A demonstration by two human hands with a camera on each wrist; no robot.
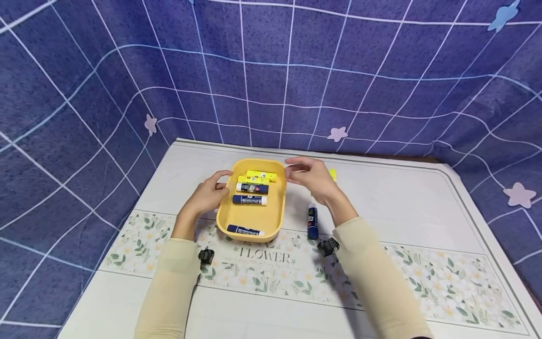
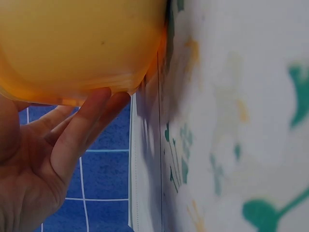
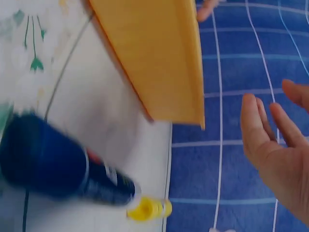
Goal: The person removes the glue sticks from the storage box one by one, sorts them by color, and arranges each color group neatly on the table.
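The left hand (image 1: 206, 194) grips the left rim of the tray (image 1: 247, 219), where five glue sticks (image 1: 252, 189) lie. The empty right hand (image 1: 313, 176), fingers loosely parted, hovers right of the tray, near a blue stick (image 1: 312, 221) and a yellow stick (image 1: 332, 174).

The tray (image 1: 250, 214) sits on the surface (image 1: 394, 207) between my left grip (image 1: 206, 194), touching its left side, and my right grip (image 1: 314, 179), just beside its right rim. Inside, the far pair of glue sticks (image 1: 262, 176) lies level with both grips, the middle pair (image 1: 250, 200) just on my side of it, the near stick (image 1: 245, 230) closer to me. The loose stick (image 1: 313, 221) lies right of the tray, nearer me than my right grip; the partly covered stick (image 1: 332, 174) lies behind that grip. A curtain (image 1: 271, 84) hangs beyond both.
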